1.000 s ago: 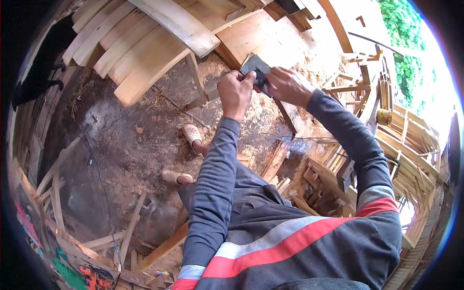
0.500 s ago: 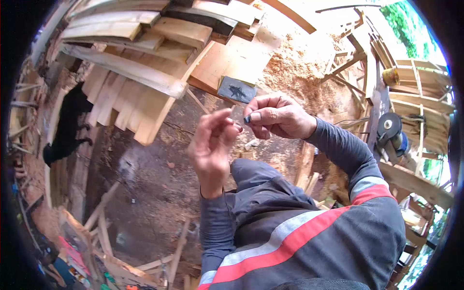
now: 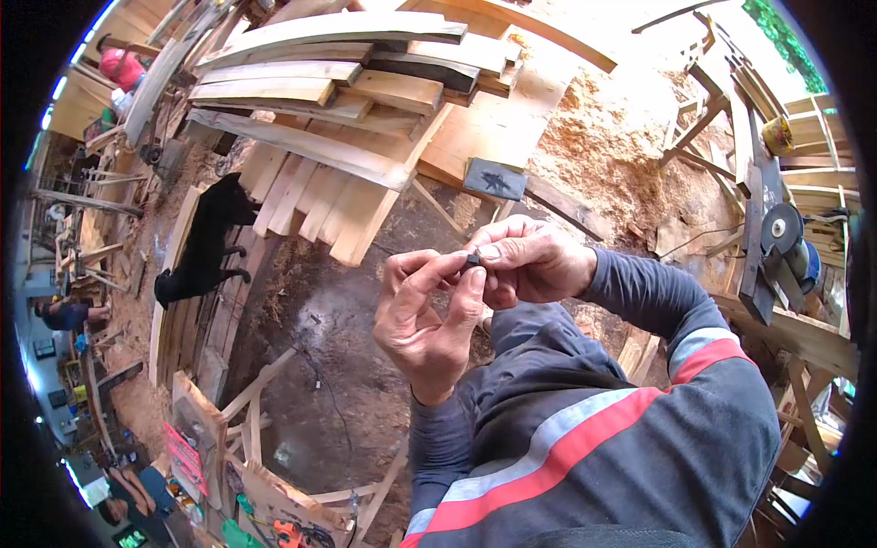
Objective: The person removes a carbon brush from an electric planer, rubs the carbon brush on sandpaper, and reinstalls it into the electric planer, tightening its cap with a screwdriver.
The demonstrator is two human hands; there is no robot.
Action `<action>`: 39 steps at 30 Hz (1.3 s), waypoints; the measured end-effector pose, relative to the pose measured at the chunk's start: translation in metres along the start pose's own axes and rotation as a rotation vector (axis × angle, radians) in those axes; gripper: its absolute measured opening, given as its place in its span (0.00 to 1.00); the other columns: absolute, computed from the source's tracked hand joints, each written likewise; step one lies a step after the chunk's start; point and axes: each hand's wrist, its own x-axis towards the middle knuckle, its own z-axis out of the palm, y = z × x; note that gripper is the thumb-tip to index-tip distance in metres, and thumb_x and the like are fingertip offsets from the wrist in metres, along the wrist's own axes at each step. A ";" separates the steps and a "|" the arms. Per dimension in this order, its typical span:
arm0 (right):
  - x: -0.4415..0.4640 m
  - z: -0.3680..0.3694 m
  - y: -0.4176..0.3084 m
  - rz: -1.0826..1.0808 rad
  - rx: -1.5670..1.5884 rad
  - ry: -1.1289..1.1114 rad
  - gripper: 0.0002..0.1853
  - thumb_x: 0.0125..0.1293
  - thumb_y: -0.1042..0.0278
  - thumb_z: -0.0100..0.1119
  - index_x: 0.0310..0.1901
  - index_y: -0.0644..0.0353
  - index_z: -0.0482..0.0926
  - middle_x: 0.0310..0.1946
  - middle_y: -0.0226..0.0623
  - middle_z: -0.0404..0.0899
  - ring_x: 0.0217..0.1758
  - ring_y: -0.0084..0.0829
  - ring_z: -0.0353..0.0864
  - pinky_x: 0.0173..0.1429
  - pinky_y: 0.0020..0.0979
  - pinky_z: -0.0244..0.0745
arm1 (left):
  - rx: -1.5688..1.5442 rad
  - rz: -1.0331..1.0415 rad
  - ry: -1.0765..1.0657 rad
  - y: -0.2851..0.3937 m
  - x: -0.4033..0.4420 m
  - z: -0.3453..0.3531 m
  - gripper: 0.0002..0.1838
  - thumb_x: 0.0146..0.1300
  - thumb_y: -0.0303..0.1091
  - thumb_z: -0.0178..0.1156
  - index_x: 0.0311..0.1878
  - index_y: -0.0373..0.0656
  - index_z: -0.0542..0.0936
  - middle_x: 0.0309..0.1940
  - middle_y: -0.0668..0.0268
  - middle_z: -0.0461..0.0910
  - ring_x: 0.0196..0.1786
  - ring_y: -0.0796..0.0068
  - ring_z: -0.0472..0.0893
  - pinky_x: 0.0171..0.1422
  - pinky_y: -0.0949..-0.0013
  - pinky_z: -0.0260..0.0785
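Above ground [image 3: 297,416], left fingers [image 3: 469,294] and right fingers [image 3: 510,250] pinch one dark piece [image 3: 473,260], sign [image 3: 186,459] illegible.

Shirt [image 3: 639,447] — dark, red and pale grey stripes | small piece [image 3: 473,260] — black | boards [image 3: 306,146] pale tan

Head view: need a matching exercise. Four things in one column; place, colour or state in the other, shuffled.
Things
1. Small dark piece
2. Grey slab
3. Disc tool
4. Shirt

Place, colour or state
A. Red and pale bands across dark cloth
B. Between the fingers of the left hand and right hand
C. Blue part beside a dark round disc
D. Black mark on top, at the end of a wide pale board

Pairs: 1-B, 2-D, 3-C, 4-A
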 end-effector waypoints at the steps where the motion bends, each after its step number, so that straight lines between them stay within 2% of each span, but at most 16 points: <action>1: -0.001 0.002 0.003 -0.013 0.017 -0.026 0.09 0.77 0.66 0.58 0.50 0.63 0.82 0.32 0.34 0.84 0.30 0.25 0.82 0.36 0.26 0.77 | 0.039 0.026 0.007 0.004 -0.001 0.000 0.15 0.57 0.16 0.73 0.48 0.35 0.87 0.45 0.63 0.78 0.43 0.78 0.78 0.48 0.75 0.74; 12: -0.005 0.033 0.038 -0.044 0.035 -0.109 0.10 0.77 0.62 0.58 0.43 0.60 0.81 0.31 0.33 0.83 0.29 0.25 0.79 0.33 0.26 0.71 | 0.029 -0.081 0.083 0.035 -0.024 -0.018 0.12 0.59 0.18 0.72 0.47 0.33 0.87 0.43 0.65 0.79 0.39 0.82 0.77 0.46 0.77 0.72; 16: -0.001 0.048 0.051 0.045 0.098 -0.095 0.11 0.78 0.59 0.57 0.42 0.58 0.81 0.30 0.31 0.83 0.28 0.24 0.76 0.33 0.26 0.69 | 0.002 -0.152 0.112 0.046 -0.035 -0.033 0.15 0.61 0.19 0.71 0.52 0.34 0.85 0.42 0.66 0.80 0.39 0.83 0.77 0.46 0.77 0.72; 19: 0.004 0.057 0.062 0.111 0.113 -0.121 0.13 0.78 0.57 0.56 0.41 0.58 0.81 0.30 0.29 0.81 0.28 0.24 0.74 0.34 0.26 0.67 | 0.032 -0.101 0.115 0.051 -0.045 -0.048 0.17 0.62 0.19 0.70 0.55 0.35 0.85 0.41 0.67 0.80 0.38 0.83 0.76 0.46 0.76 0.72; 21: 0.010 0.062 0.070 0.135 0.086 -0.141 0.13 0.78 0.57 0.56 0.41 0.57 0.80 0.30 0.29 0.81 0.28 0.24 0.73 0.34 0.26 0.67 | 0.029 -0.087 0.164 0.059 -0.051 -0.056 0.15 0.63 0.20 0.69 0.53 0.36 0.86 0.41 0.67 0.81 0.39 0.82 0.78 0.46 0.76 0.73; 22: 0.015 0.063 0.075 0.130 0.044 -0.178 0.12 0.78 0.57 0.56 0.42 0.57 0.81 0.30 0.28 0.80 0.28 0.24 0.73 0.34 0.26 0.66 | 0.104 -0.028 0.157 0.061 -0.054 -0.063 0.13 0.63 0.21 0.69 0.52 0.36 0.87 0.41 0.65 0.82 0.40 0.80 0.80 0.47 0.75 0.73; 25: 0.017 0.081 0.089 0.082 -0.150 -0.039 0.12 0.76 0.59 0.57 0.45 0.60 0.81 0.31 0.29 0.80 0.29 0.23 0.73 0.33 0.26 0.67 | 0.235 0.046 0.216 0.063 -0.071 -0.088 0.10 0.63 0.24 0.69 0.48 0.37 0.89 0.42 0.60 0.85 0.45 0.70 0.84 0.51 0.69 0.77; 26: 0.021 0.090 0.094 0.086 -0.230 0.005 0.11 0.76 0.60 0.57 0.44 0.60 0.81 0.31 0.30 0.80 0.29 0.23 0.74 0.34 0.26 0.68 | 0.273 0.073 0.210 0.073 -0.076 -0.097 0.09 0.64 0.23 0.69 0.47 0.35 0.89 0.46 0.60 0.84 0.48 0.73 0.83 0.54 0.70 0.76; 29: 0.038 0.111 0.123 0.105 -0.395 0.081 0.11 0.74 0.63 0.58 0.42 0.63 0.81 0.31 0.31 0.81 0.30 0.24 0.76 0.34 0.26 0.69 | 0.280 0.116 0.300 0.069 -0.109 -0.131 0.06 0.64 0.22 0.69 0.44 0.35 0.87 0.45 0.61 0.85 0.48 0.72 0.84 0.52 0.70 0.78; 31: 0.050 0.115 0.152 0.116 -0.554 0.006 0.11 0.74 0.63 0.59 0.40 0.63 0.82 0.29 0.32 0.81 0.28 0.24 0.76 0.34 0.25 0.70 | 0.058 -0.012 0.340 0.074 -0.140 -0.157 0.06 0.64 0.21 0.70 0.43 0.35 0.86 0.44 0.62 0.84 0.47 0.74 0.83 0.53 0.71 0.77; 32: 0.055 0.118 0.166 0.146 -0.669 -0.066 0.12 0.74 0.64 0.58 0.38 0.64 0.83 0.28 0.32 0.81 0.27 0.24 0.76 0.34 0.25 0.70 | 0.084 -0.001 0.431 0.076 -0.158 -0.171 0.06 0.64 0.21 0.70 0.43 0.35 0.86 0.44 0.62 0.84 0.47 0.74 0.83 0.53 0.71 0.77; 33: 0.056 0.133 0.181 0.173 -0.803 -0.030 0.13 0.76 0.64 0.58 0.38 0.65 0.83 0.28 0.32 0.81 0.28 0.24 0.76 0.35 0.26 0.71 | -0.001 -0.060 0.457 0.076 -0.177 -0.182 0.06 0.64 0.22 0.70 0.44 0.34 0.85 0.44 0.63 0.84 0.47 0.76 0.83 0.54 0.71 0.77; 35: 0.063 0.144 0.211 0.173 -1.000 -0.245 0.13 0.76 0.65 0.58 0.39 0.67 0.83 0.29 0.32 0.81 0.30 0.23 0.77 0.37 0.25 0.73 | -0.082 -0.104 0.512 0.082 -0.211 -0.200 0.07 0.64 0.22 0.70 0.44 0.34 0.85 0.44 0.64 0.84 0.47 0.77 0.82 0.55 0.72 0.76; 36: 0.063 0.151 0.231 0.111 -1.094 -0.332 0.12 0.77 0.67 0.58 0.44 0.69 0.83 0.32 0.31 0.82 0.33 0.21 0.78 0.40 0.24 0.74 | -0.052 -0.115 0.613 0.087 -0.232 -0.208 0.07 0.64 0.22 0.69 0.45 0.34 0.84 0.44 0.65 0.84 0.47 0.78 0.82 0.55 0.72 0.76; 37: 0.062 0.162 0.249 0.189 -1.093 -0.333 0.09 0.74 0.73 0.62 0.50 0.70 0.82 0.37 0.33 0.84 0.38 0.20 0.80 0.44 0.24 0.76 | -0.024 -0.125 0.708 0.093 -0.252 -0.214 0.08 0.65 0.22 0.69 0.46 0.34 0.84 0.45 0.65 0.84 0.47 0.79 0.81 0.56 0.73 0.75; 39: 0.059 0.187 0.306 0.145 -1.064 -0.436 0.12 0.71 0.78 0.64 0.53 0.69 0.80 0.41 0.35 0.86 0.41 0.20 0.81 0.47 0.24 0.77 | 0.012 -0.124 0.784 0.103 -0.295 -0.232 0.07 0.67 0.23 0.67 0.47 0.34 0.84 0.45 0.65 0.84 0.49 0.79 0.81 0.56 0.73 0.75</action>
